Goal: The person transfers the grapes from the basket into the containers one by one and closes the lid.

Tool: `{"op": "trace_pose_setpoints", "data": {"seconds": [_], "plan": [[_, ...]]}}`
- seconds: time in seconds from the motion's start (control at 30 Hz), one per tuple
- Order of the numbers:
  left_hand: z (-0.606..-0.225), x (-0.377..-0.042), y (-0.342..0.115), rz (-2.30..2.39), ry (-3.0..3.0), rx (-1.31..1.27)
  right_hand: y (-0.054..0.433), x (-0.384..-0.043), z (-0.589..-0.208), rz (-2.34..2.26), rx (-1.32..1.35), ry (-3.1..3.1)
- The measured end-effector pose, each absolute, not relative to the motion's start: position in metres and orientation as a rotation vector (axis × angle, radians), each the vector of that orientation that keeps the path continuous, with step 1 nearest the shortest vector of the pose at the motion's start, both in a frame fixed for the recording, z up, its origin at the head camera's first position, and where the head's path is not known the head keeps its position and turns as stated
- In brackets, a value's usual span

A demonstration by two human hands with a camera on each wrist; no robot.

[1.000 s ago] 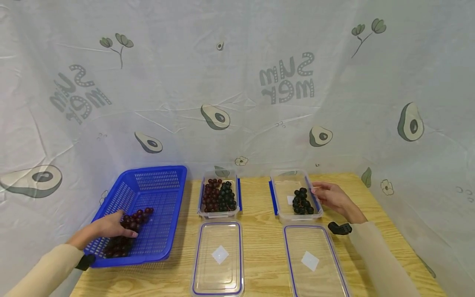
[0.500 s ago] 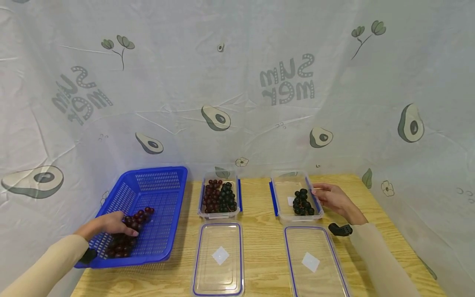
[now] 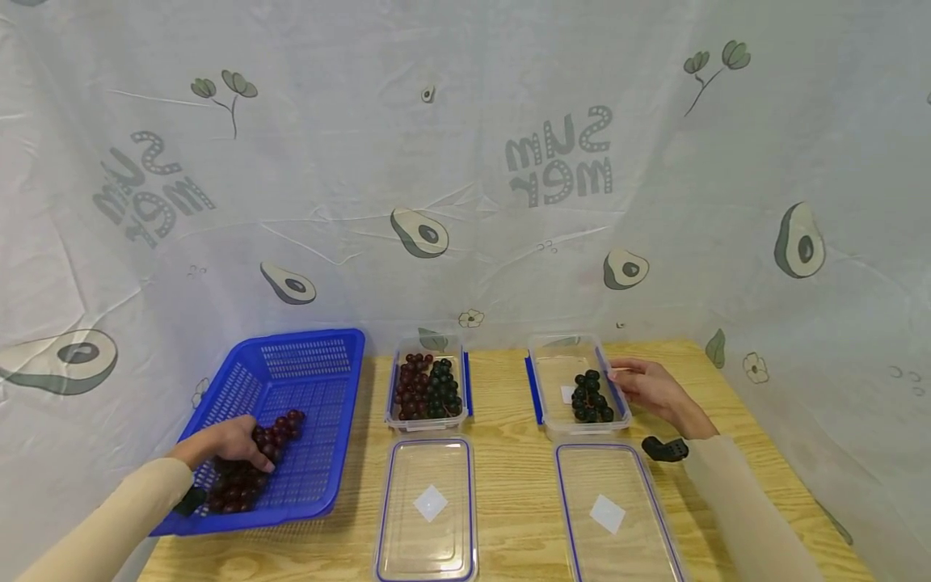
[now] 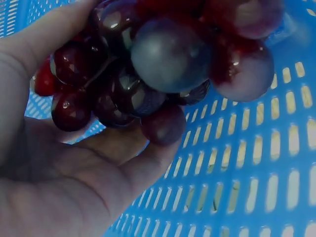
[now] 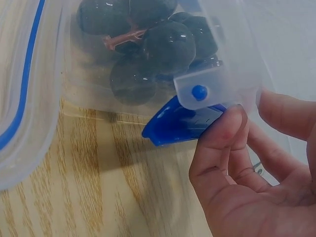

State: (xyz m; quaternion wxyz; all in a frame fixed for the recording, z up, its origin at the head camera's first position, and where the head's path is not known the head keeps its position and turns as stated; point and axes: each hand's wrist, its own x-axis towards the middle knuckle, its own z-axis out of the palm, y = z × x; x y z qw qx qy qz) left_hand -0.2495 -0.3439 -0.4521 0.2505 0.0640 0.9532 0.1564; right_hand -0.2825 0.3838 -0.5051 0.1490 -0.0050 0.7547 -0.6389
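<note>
My left hand point(image 3: 236, 443) reaches into a blue plastic basket point(image 3: 345, 436) and grips a bunch of dark red grapes point(image 3: 280, 432). In the left wrist view the thumb and fingers curl round the grapes point(image 4: 170, 54) above the slotted basket floor point(image 4: 237, 177). More red grapes point(image 3: 236, 489) lie under that hand. Over on the right, my right hand point(image 3: 650, 390) holds the side of a clear food container point(image 3: 553, 356) containing a bunch of black grapes point(image 3: 592, 398). The right wrist view shows its fingertips at a hanging blue latch point(image 5: 182, 123).
A second clear container point(image 3: 427, 422), with red and black grapes side by side, stands between basket and right container. Two clear lids with blue seals, a left lid point(image 3: 429, 546) and a right lid point(image 3: 618, 558), lie in front on the wooden table point(image 3: 512, 485). A printed curtain point(image 3: 465, 162) hangs behind.
My left hand has shifted slightly right inside the basket with the red grapes in its grip. The right hand keeps its place at the container.
</note>
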Motion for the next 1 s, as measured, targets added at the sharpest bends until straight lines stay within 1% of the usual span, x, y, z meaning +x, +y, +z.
{"op": "trace_pose_setpoints", "data": {"seconds": [0.13, 0.4, 0.63, 0.8, 1.0], "plan": [[-0.453, -0.251, -0.342, 0.439, 2.617, 0.154, 0.383, -0.283, -0.505, -1.84, -0.011, 2.157], [-0.46, -0.251, -0.348, 0.574, 2.697, 0.204, 0.384, -0.283, -0.505, -1.833, -0.017, 2.168], [-0.457, -0.257, -0.348, 0.564, 2.765, 0.116, 0.385, -0.284, -0.507, -1.854, -0.022, 2.147], [-0.455, -0.259, -0.347, 0.521, 2.801, 0.138, 0.385, -0.284, -0.507, -1.849, -0.025, 2.151], [-0.454, -0.261, -0.347, 0.607, 2.824, 0.104, 0.386, -0.284, -0.507, -1.839, -0.028, 2.156]]}}
